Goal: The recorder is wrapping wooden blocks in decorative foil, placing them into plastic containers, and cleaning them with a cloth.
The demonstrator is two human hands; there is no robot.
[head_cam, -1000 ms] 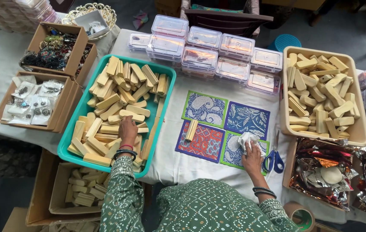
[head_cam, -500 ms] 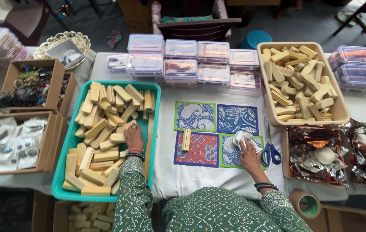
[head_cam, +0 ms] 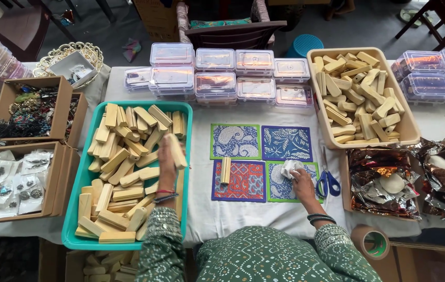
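Clear lidded plastic boxes [head_cam: 217, 73] stacked ahead of me; brown cardboard boxes [head_cam: 29, 109] left; crinkled foil packets [head_cam: 384, 180] right.

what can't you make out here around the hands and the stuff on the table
- Head view: left hand lifts a wooden block; its palm side is hidden.
- Right hand partly covers the white cloth; the green mat beneath is partly hidden.
- Clear lidded boxes: contents blurred by glare.
- Small items in the cardboard box: too small to tell.
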